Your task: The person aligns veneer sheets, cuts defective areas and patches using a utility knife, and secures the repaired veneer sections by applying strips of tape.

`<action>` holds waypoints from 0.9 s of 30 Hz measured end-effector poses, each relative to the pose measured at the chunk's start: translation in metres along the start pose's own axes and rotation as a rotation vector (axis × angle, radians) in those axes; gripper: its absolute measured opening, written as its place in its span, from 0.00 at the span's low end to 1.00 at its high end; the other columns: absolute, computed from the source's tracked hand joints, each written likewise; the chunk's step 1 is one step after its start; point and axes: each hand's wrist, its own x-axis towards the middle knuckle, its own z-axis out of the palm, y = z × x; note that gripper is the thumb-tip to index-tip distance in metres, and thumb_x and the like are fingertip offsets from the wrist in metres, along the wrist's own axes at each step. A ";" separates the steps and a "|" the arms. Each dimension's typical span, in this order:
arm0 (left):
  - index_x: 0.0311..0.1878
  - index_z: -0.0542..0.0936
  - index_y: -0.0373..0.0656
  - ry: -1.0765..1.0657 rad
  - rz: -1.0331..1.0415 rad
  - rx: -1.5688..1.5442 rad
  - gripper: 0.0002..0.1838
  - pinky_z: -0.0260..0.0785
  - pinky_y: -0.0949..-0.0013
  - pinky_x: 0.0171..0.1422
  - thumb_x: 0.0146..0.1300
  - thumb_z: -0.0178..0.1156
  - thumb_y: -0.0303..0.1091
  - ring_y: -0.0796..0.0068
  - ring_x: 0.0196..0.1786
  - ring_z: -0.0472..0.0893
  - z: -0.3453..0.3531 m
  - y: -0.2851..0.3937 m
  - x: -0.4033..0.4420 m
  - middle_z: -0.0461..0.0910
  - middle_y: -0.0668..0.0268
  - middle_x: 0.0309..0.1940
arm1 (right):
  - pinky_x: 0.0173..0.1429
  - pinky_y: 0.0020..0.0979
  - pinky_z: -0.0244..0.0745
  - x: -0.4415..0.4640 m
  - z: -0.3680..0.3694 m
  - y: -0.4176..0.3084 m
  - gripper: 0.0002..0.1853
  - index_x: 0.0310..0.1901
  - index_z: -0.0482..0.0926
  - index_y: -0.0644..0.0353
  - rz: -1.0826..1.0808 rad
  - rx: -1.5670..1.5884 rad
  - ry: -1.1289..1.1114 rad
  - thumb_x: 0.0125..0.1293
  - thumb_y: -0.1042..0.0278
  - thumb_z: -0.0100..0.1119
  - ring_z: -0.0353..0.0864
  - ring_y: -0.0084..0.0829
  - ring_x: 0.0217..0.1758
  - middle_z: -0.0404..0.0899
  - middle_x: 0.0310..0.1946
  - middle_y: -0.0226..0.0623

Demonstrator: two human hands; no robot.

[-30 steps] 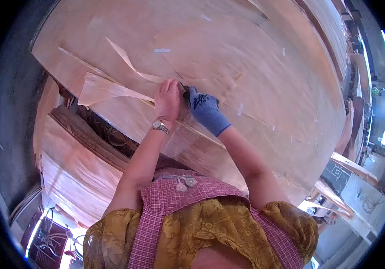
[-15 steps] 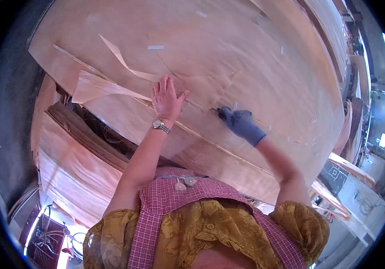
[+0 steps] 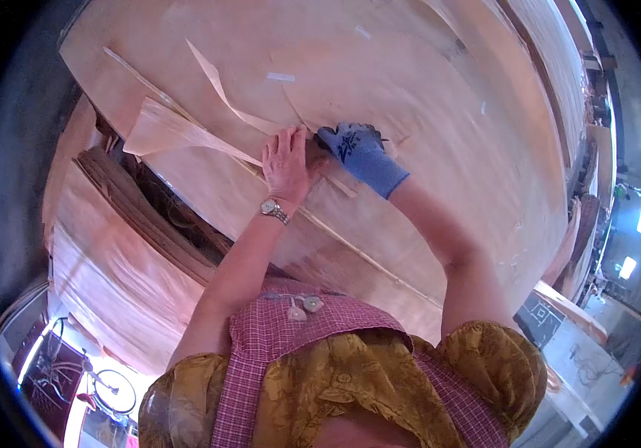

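Note:
A broad, pale wood veneer sheet lies under both hands. My left hand, bare with a wristwatch, presses flat on it, fingers stretched out. Just right of it, my right hand in a blue work glove is closed near the left fingertips. A small dark tip sticks out of the glove; the thing it belongs to is mostly hidden. Left of my left hand, a narrow curling veneer strip and a wider loose veneer piece lift off the sheet. A thin light stick runs diagonally below my hands.
White tape is stuck on the sheet. At the lower left, another veneer stack sits beside a brown layered edge. More sheets stand at the right. A bicycle is at the lower left.
My gloved right hand has moved left and up, coming close to my left hand. My left hand stays flat, its thumb now drawn in. The view has shifted slightly.

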 end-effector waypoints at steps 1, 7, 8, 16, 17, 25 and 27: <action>0.65 0.71 0.48 -0.027 -0.016 0.011 0.39 0.63 0.55 0.64 0.50 0.74 0.47 0.61 0.59 0.70 0.001 0.001 -0.002 0.71 0.67 0.57 | 0.37 0.44 0.78 -0.002 -0.001 0.001 0.09 0.50 0.75 0.48 -0.003 -0.027 -0.063 0.72 0.60 0.50 0.84 0.44 0.35 0.80 0.33 0.40; 0.65 0.72 0.49 -0.077 -0.104 -0.007 0.38 0.62 0.55 0.67 0.51 0.73 0.45 0.59 0.62 0.69 0.001 0.008 0.000 0.69 0.67 0.60 | 0.36 0.50 0.79 -0.084 -0.001 0.007 0.09 0.50 0.73 0.49 0.328 0.118 -0.247 0.72 0.65 0.48 0.86 0.46 0.37 0.81 0.36 0.45; 0.65 0.73 0.49 -0.047 -0.080 0.025 0.35 0.63 0.55 0.66 0.53 0.72 0.44 0.59 0.62 0.70 0.001 0.011 0.000 0.70 0.67 0.59 | 0.36 0.51 0.79 -0.089 0.000 0.005 0.09 0.51 0.73 0.50 0.360 0.128 -0.241 0.73 0.64 0.47 0.86 0.47 0.38 0.81 0.36 0.46; 0.52 0.81 0.46 -0.101 0.330 -0.069 0.16 0.69 0.53 0.59 0.65 0.59 0.41 0.60 0.57 0.76 0.044 0.026 -0.022 0.78 0.64 0.50 | 0.32 0.57 0.78 -0.104 0.016 -0.033 0.12 0.54 0.69 0.55 0.573 0.202 -0.246 0.73 0.66 0.45 0.87 0.50 0.35 0.85 0.34 0.46; 0.52 0.81 0.46 -0.083 0.341 -0.044 0.16 0.69 0.54 0.58 0.65 0.60 0.42 0.60 0.56 0.76 0.044 0.027 -0.025 0.78 0.65 0.51 | 0.33 0.57 0.78 -0.108 0.016 -0.047 0.12 0.55 0.67 0.56 0.658 0.241 -0.314 0.72 0.66 0.45 0.88 0.50 0.36 0.85 0.35 0.49; 0.52 0.80 0.49 0.014 0.395 0.083 0.16 0.69 0.54 0.55 0.64 0.62 0.44 0.61 0.56 0.75 0.055 0.028 -0.025 0.78 0.67 0.51 | 0.35 0.54 0.80 -0.125 0.019 -0.106 0.13 0.53 0.62 0.63 0.918 0.571 -0.297 0.72 0.65 0.44 0.87 0.55 0.35 0.84 0.32 0.59; 0.50 0.80 0.47 0.002 0.395 0.100 0.15 0.69 0.55 0.55 0.64 0.60 0.43 0.62 0.55 0.76 0.053 0.030 -0.024 0.76 0.67 0.49 | 0.35 0.54 0.80 -0.136 0.018 -0.119 0.13 0.53 0.63 0.63 0.939 0.580 -0.293 0.73 0.64 0.43 0.87 0.55 0.34 0.84 0.32 0.58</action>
